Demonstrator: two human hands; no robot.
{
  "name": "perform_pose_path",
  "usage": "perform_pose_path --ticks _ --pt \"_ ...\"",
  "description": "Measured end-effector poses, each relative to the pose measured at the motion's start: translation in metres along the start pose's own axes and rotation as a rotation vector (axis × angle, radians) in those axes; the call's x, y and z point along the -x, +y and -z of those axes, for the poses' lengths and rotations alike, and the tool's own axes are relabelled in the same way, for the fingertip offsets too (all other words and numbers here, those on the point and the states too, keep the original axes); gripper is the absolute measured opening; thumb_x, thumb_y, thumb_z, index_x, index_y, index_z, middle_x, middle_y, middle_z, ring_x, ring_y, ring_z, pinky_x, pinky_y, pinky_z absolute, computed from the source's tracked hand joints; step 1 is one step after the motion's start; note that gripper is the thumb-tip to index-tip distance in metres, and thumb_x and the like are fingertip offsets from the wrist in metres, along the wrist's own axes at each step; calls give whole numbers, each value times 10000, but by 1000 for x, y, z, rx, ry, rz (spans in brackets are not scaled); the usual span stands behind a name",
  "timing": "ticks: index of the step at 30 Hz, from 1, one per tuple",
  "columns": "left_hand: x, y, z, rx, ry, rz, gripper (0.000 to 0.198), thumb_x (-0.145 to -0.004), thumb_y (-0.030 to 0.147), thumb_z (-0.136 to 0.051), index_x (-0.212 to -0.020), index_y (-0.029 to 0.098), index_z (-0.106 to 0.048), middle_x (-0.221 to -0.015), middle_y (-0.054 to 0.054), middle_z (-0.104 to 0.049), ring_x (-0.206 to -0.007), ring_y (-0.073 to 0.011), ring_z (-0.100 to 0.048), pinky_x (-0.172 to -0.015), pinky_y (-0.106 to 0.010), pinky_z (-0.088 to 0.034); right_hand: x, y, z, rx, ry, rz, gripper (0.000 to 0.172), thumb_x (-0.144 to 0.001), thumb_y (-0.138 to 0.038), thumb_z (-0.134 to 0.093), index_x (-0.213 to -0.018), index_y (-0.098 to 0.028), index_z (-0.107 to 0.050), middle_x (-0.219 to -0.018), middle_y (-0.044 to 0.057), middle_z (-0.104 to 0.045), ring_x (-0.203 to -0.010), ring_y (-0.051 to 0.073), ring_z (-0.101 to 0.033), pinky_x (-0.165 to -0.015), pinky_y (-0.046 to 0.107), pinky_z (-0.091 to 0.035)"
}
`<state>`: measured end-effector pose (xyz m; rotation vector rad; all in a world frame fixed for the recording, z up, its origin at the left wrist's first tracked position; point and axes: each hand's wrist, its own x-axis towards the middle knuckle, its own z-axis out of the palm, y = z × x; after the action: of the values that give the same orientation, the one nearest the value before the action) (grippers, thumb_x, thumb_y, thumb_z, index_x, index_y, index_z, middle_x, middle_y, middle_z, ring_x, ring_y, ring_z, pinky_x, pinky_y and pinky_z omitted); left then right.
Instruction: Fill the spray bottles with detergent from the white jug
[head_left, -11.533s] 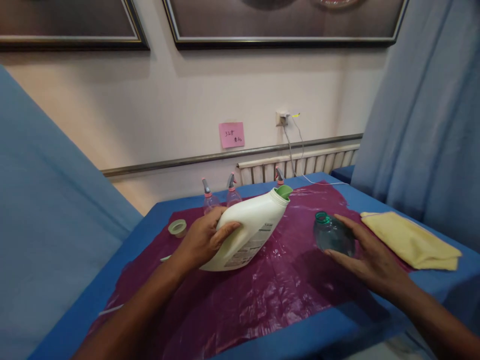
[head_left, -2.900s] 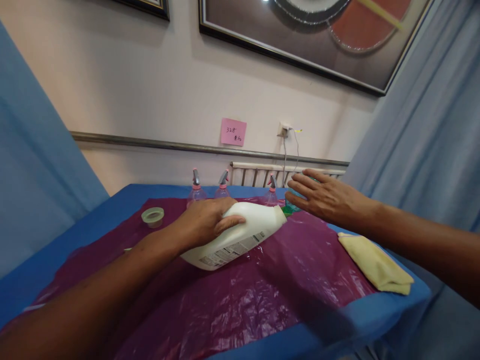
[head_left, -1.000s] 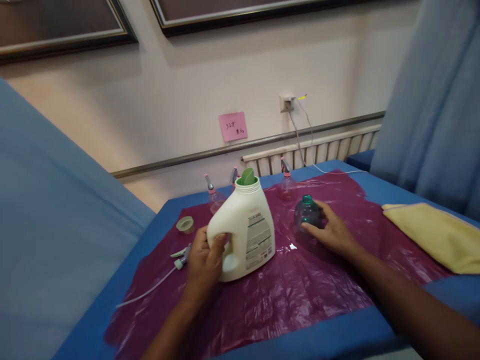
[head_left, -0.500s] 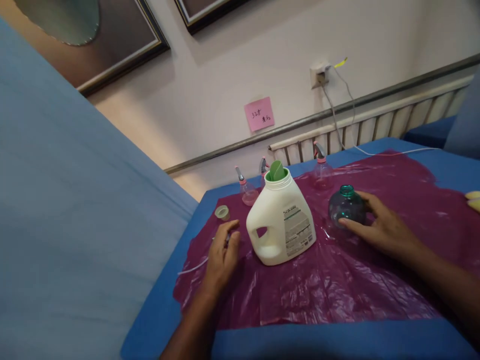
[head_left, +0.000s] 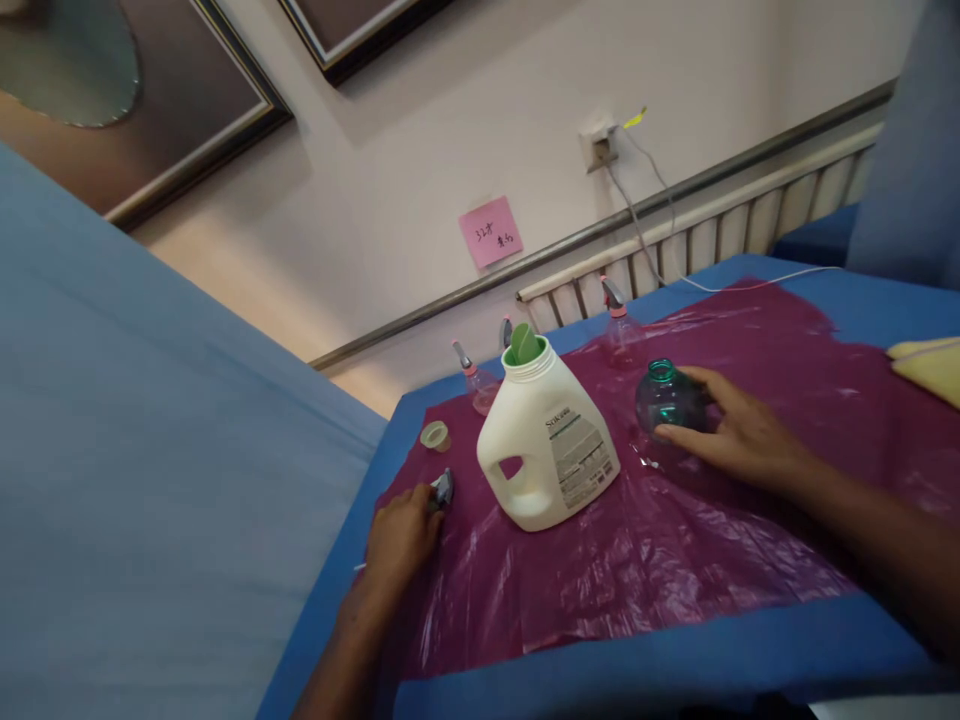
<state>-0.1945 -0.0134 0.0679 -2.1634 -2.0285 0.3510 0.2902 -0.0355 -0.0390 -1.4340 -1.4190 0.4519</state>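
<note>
A round teal see-through bottle, its neck uncapped, is in the grasp of my right hand, fingers behind it and thumb in front. On the left, the curled fingers of my left hand close over a grey spray head low on the plastic sheet. Its white dip tube pokes out past the hand. Between my hands stands a white handled detergent jug, upright, with a green pour spout in its open mouth. A small translucent cap lies left of the jug.
Clear spray bottles with pink collars stand behind the jug, one partly hidden. A purple plastic sheet covers the blue table. A yellow cloth lies at right, a blue curtain hangs at left.
My left hand has moved left and down and closed on the spray head, hiding most of its tube. My right hand keeps its hold on the teal bottle. The view has shifted.
</note>
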Motion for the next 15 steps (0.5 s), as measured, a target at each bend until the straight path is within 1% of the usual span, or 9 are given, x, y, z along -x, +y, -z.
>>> perform_pose_path --ticks 3,5,7,8,10,11,12,14,15 --pt "-7 -4 -1 27 -7 11 367 -995 257 -542 -1295 150 -724 -1220 -212 -816 -1174 -391 -756 -984 -459 -528 -2 -1 -1 -6 0 16 832 -831 -600 -862 -1543 -267 -587 -1454 153 -733 -1252 421 -741 -1038 608 -634" --pt "-10 -8 0 67 5 3 350 -982 276 -540 -1238 165 -751 -1196 -207 -826 -1149 -386 -769 -964 -446 -540 -3 -1 -1 -9 1 45 818 -836 -578 -865 -1546 -285 -583 -1461 146 -727 -1268 419 -734 -1065 630 -618" --pt "-10 -12 7 167 75 -15 323 -943 340 -562 -1145 202 -773 -1151 -176 -839 -1113 -375 -776 -946 -433 -560 -3 -1 -1 -16 5 80 799 -844 -550 -863 -1551 -311 -578 -1468 134 -724 -1295 416 -724 -1091 647 -602" --pt "-9 -13 13 244 143 -20 328 -922 391 -570 -1110 218 -777 -1129 -158 -845 -1092 -370 -779 -939 -433 -571 -3 -2 -1 -20 6 92 790 -847 -536 -861 -1551 -318 -578 -1471 130 -723 -1305 414 -721 -1097 649 -600" --pt "-1 -10 33 451 316 1 388 -869 499 -600 -1093 241 -785 -1124 -121 -853 -1071 -365 -780 -943 -449 -594 -3 -4 -2 -22 14 104 780 -845 -517 -861 -1547 -320 -584 -1475 129 -721 -1319 412 -717 -1098 645 -602" --pt "5 -5 48 560 426 48 443 -837 550 -635 -1108 237 -793 -1127 -116 -854 -1064 -368 -778 -949 -466 -601 -3 -4 -2 -19 17 108 777 -841 -511 -863 -1543 -318 -589 -1477 130 -720 -1325 412 -715 -1104 645 -601" --pt "13 2 64 666 503 113 488 -808 583 -688 -1126 232 -803 -1118 -105 -855 -1054 -370 -777 -948 -481 -608 -4 -5 -2 -15 20 115 775 -837 -506 -867 -1537 -315 -594 -1480 132 -719 -1335 413 -712 -1117 649 -593" --pt "35 24 100 913 640 243 471 -746 564 -833 -1103 256 -834 -1028 -57 -856 -1027 -365 -772 -924 -502 -620 -5 -6 -3 -11 25 143 766 -835 -488 -870 -1528 -308 -597 -1487 136 -717 -1358 413 -701 -1155 660 -566" --pt "46 37 118 1099 721 247 416 -704 491 -920 -1049 270 -848 -1000 -34 -857 -1046 -358 -766 -916 -493 -629 -5 -7 -3 -11 25 160 759 -839 -477 -869 -1526 -304 -595 -1491 138 -715 -1367 409 -696 -1171 662 -553"
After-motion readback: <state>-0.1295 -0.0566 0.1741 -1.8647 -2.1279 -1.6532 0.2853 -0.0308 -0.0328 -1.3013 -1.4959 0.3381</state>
